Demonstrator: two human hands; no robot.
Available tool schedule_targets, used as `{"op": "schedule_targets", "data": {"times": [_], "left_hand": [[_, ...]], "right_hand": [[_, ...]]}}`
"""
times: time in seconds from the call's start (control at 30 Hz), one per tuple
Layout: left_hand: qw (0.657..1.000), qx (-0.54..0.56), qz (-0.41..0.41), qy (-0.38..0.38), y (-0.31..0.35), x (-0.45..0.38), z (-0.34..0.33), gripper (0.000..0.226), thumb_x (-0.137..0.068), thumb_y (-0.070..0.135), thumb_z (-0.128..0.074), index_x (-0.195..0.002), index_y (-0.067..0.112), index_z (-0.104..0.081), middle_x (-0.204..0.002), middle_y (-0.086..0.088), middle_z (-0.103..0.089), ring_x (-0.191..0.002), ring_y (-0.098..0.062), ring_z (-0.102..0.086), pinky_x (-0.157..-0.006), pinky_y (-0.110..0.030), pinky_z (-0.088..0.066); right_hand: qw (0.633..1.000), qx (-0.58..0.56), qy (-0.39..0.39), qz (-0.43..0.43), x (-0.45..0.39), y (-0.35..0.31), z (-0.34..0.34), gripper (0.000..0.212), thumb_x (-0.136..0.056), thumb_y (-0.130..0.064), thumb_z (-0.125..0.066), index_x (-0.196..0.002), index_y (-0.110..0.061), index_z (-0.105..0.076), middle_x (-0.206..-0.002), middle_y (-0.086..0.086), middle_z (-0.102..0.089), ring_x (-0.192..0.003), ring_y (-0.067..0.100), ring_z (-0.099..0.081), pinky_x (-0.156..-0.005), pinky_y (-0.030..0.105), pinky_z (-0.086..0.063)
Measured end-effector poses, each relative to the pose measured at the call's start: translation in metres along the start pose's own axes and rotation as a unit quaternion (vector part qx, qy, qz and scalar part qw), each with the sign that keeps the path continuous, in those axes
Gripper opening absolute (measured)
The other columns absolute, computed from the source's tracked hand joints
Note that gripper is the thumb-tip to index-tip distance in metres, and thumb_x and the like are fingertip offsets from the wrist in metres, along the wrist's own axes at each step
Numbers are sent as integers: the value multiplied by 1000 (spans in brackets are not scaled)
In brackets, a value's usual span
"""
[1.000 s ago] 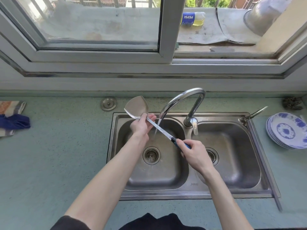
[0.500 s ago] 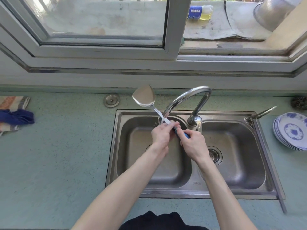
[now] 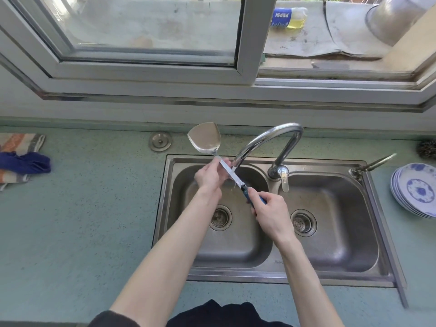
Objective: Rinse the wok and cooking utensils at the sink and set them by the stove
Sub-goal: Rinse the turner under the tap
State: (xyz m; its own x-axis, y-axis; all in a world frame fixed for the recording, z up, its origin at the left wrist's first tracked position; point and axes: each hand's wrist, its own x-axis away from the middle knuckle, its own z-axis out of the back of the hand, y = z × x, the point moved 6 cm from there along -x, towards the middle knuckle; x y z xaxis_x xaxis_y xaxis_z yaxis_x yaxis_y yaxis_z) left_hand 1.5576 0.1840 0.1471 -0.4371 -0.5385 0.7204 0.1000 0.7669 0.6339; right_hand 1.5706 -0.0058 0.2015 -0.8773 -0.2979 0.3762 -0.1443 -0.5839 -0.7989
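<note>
The wok spatula (image 3: 205, 139) has a dull, brushed metal blade, a bright shaft passing through the left hand (image 3: 210, 175), and a blue plastic-looking grip inside the right hand (image 3: 269, 212). Just above both hands arcs a mirror-glossy chrome faucet (image 3: 266, 138). Beneath them the double sink (image 3: 278, 276) is satin stainless steel, wet and scuffed. Left of the left hand, the countertop (image 3: 82, 220) looks matt, speckled stone. Far right, glazed porcelain plates (image 3: 415, 190) shine.

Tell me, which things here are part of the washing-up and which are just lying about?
In use: spatula, left hand, right hand, tap, sink.

Lying about: stacked plates, cloths, bottle outside, sink plug.
</note>
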Motion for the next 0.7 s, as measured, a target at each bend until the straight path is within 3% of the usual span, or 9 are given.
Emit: {"op": "schedule_targets", "data": {"times": [0.1,0.23,0.37,0.5,0.7], "left_hand": [[1000,8,-19,20,11,-9,8,26,-101,18,-65,-115,-3,-70,-94,-13,-80,-89,-22,-78,-84,-37,-64],[998,-34,-44,-35,5,6,-1,21,-100,14,-66,-106,-5,-73,-100,-18,-78,-89,-25,-77,-87,-39,-63],[997,-37,-29,-69,-12,23,-7,19,-97,7,-67,-110,-7,-69,-95,-21,-77,-81,-24,-76,-83,-40,-63],[994,-55,-8,-96,-35,44,-10,17,-94,6,-70,-103,-7,-73,-105,-25,-75,-83,-27,-71,-83,-37,-59],[992,-50,36,-106,-39,47,-3,21,-93,3,-71,-112,-7,-70,-97,-17,-78,-75,-22,-74,-72,-30,-63]], "right_hand": [[1000,6,3,9,4,-2,0,52,-101,-50,-59,-75,-6,-71,-54,-3,-55,-52,11,-43,-57,31,-38],[1000,12,12,23,0,-8,2,51,-102,-48,-59,-75,-7,-71,-55,1,-56,-52,11,-43,-57,31,-38],[999,31,28,35,-7,-13,3,50,-102,-48,-59,-74,-8,-70,-63,11,-63,-54,13,-46,-58,34,-40],[998,39,34,34,-12,-17,4,51,-102,-49,-59,-64,-15,-64,-58,5,-60,-56,16,-49,-57,32,-39],[998,52,30,34,-9,-12,2,52,-102,-51,-58,-69,-12,-66,-65,11,-63,-62,23,-53,-59,31,-40]]}}
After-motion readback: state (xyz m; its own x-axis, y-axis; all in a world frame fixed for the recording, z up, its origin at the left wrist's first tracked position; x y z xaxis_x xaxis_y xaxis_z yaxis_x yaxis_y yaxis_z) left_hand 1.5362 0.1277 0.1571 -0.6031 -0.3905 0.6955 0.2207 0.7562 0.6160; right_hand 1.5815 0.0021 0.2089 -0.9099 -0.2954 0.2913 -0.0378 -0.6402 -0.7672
